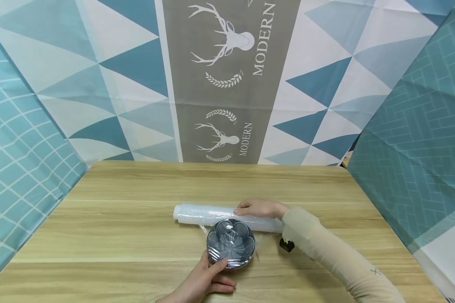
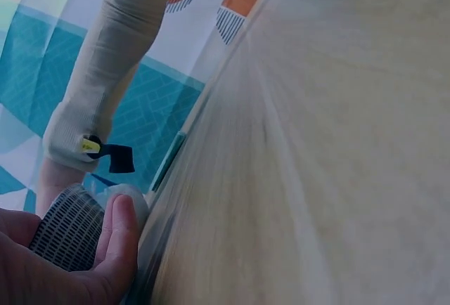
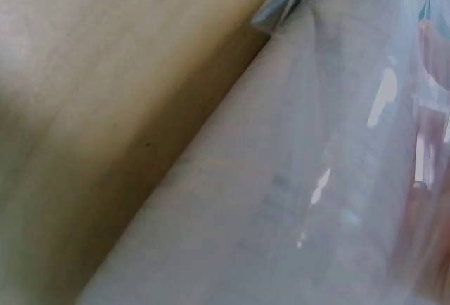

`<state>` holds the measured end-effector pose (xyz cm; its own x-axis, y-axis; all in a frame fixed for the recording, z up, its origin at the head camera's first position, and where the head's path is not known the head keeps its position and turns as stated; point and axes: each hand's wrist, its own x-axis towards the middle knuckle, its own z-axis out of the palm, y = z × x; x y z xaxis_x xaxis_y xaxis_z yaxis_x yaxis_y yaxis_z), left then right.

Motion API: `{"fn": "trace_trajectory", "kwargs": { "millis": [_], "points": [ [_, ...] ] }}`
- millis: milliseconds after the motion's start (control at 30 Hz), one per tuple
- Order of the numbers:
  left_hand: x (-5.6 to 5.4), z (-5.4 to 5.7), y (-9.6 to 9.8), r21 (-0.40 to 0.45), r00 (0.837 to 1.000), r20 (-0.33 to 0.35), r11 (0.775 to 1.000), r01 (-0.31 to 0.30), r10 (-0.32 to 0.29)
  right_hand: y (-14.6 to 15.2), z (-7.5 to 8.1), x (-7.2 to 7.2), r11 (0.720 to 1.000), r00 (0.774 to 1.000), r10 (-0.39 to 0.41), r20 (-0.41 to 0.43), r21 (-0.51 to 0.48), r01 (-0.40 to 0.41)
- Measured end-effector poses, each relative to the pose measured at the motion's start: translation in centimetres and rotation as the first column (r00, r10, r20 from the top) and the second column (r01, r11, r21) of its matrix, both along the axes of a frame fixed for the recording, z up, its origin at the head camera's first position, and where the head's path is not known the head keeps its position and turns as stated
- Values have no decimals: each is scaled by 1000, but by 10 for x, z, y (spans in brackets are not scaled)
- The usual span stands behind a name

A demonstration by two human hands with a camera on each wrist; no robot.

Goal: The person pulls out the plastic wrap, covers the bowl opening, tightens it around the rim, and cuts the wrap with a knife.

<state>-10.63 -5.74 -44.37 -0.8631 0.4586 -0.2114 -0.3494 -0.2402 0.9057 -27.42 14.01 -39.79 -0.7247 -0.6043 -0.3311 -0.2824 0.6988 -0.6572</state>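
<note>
My left hand point(image 1: 208, 275) grips the near side of a dark bowl point(image 1: 231, 244) with petal shapes inside, the thumb over its rim. Shiny clear film lies over the bowl's opening. The bowl's outer wall point(image 2: 70, 226) shows a fine grid pattern between thumb and fingers in the left wrist view. Just behind the bowl lies a long white roll of cling film point(image 1: 201, 213), and my right hand point(image 1: 263, 208) holds it from above, right of its middle. In the right wrist view, the roll point(image 3: 232, 178) fills much of the frame under loose, glossy film point(image 3: 383, 101).
The wooden table point(image 1: 117, 235) extends around the bowl and roll. A small black piece with a yellow spot point(image 1: 287, 245) shows at the right sleeve's cuff. Patterned cloth point(image 1: 136, 84) hangs behind the table and along both sides.
</note>
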Motion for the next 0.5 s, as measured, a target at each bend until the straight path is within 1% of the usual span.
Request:
{"fn": "trace_trajectory", "kwargs": {
  "millis": [200, 367, 500],
  "points": [
    [-1, 0, -2, -1, 1000, -8, 1000, 7, -7, 1, 0, 3, 998, 999, -43, -20, -45, 42],
    [-2, 1, -6, -24, 999, -35, 1000, -5, 4, 1, -1, 8, 991, 990, -126, -60, -44, 124],
    [-4, 1, -10, -37, 999, -44, 999, -1, 0, 1, 1, 12, 981, 979, -192, -66, -48, 189]
  ]
}}
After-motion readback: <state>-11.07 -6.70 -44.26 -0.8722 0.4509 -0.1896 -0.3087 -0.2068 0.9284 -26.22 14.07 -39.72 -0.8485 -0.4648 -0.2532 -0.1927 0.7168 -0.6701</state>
